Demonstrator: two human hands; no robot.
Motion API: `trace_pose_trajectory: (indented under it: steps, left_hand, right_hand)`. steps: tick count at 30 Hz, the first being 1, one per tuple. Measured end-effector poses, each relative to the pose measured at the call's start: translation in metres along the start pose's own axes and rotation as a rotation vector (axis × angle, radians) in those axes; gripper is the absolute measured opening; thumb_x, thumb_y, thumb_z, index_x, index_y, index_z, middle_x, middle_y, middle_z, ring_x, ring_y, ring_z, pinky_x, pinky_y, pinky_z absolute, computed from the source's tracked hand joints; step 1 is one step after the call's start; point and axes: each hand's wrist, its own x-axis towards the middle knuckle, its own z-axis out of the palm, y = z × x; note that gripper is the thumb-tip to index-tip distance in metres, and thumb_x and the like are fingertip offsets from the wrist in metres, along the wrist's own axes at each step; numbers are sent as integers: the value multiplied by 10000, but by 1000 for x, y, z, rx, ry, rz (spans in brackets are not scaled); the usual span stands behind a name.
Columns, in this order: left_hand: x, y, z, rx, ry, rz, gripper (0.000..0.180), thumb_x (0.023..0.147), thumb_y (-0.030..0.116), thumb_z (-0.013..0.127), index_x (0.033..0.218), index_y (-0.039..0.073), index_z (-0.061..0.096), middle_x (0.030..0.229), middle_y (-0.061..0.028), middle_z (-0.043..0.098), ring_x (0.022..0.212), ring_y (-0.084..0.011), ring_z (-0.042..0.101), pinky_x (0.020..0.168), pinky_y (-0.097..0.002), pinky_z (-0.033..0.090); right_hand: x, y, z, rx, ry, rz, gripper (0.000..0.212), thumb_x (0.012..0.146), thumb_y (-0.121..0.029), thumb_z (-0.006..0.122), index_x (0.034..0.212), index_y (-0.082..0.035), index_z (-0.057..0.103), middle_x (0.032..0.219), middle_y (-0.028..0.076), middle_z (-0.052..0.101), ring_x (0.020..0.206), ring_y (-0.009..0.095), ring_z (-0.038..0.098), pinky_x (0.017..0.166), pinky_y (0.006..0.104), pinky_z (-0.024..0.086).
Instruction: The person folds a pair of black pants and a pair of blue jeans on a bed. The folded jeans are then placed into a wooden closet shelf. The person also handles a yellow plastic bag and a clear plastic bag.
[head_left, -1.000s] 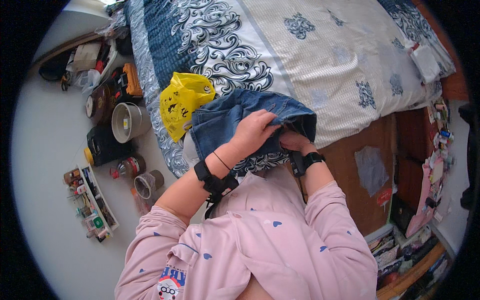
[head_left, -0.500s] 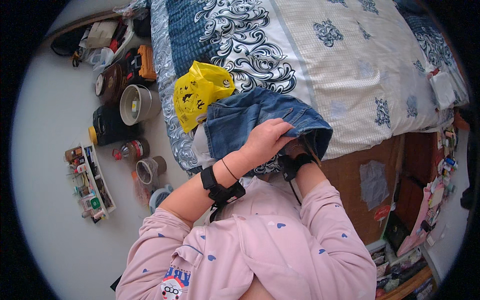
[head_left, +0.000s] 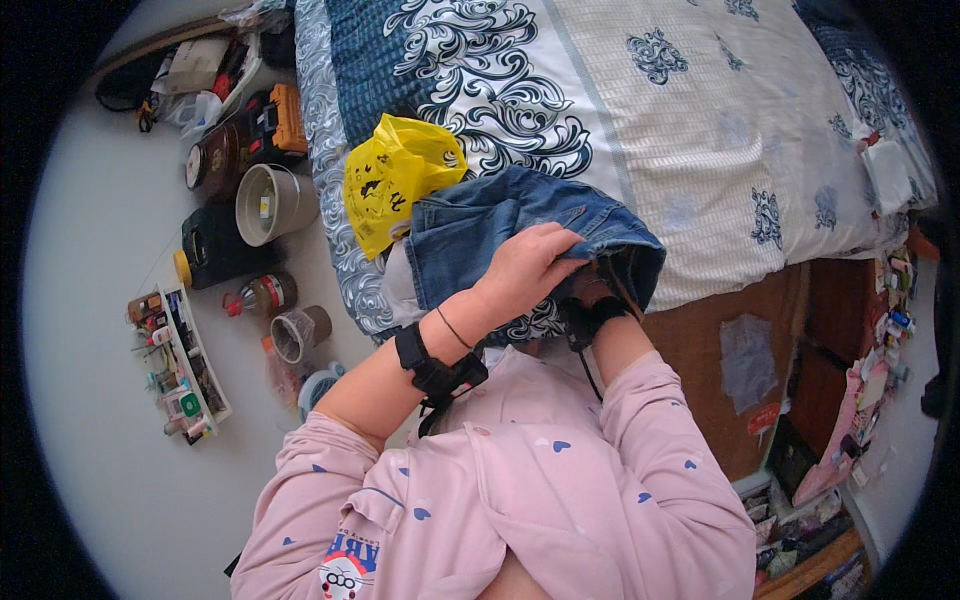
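Note:
A blue denim garment (head_left: 490, 225) lies bunched at the near edge of the bed, its open end toward the right. My left hand (head_left: 532, 258) pinches the cloth at that open end between thumb and fingers. My right hand (head_left: 592, 286) reaches into the opening under the upper layer of denim; its fingers are hidden by the cloth and shade. A thin brown strip (head_left: 626, 288) hangs at the opening beside my right hand. Against the garment's far left side rests a crumpled yellow plastic bag (head_left: 400, 178). Black straps circle both my wrists.
The patterned bed cover (head_left: 690, 150) spreads ahead. Along the left floor stand a beige bucket (head_left: 268, 205), a dark jug (head_left: 215, 248), a bottle (head_left: 270, 294), a small bin (head_left: 300, 334) and a white organizer (head_left: 185, 360). A brown wooden panel (head_left: 690, 360) is at right.
The view has shifted slightly. Both hands stay at the garment's open end, with only a small shift of the left hand along with the cloth.

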Motion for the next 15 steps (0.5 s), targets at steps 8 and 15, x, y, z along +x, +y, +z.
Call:
trace_pose_trajectory:
  steps: [8, 15]
  left_hand:
    - [6, -4, 30, -78, -229, 57, 404, 805, 178, 681, 1173, 52, 571, 995, -162, 589, 926, -330, 569, 800, -373, 472]
    - [-13, -48, 21, -36, -455, -85, 490, 828, 286, 662, 1230, 38, 533, 1167, -191, 581, 1049, -333, 575, 871, -372, 475]
  right_hand:
    - [-51, 57, -61, 601, -354, 212, 356, 887, -186, 518, 1225, -80, 557, 1202, 113, 581, 1101, 264, 545, 946, 368, 426]
    - [-131, 132, -94, 1230, -163, 908, 348, 903, -201, 583, 1218, -73, 511, 1104, 40, 626, 986, 96, 589, 793, 247, 469]
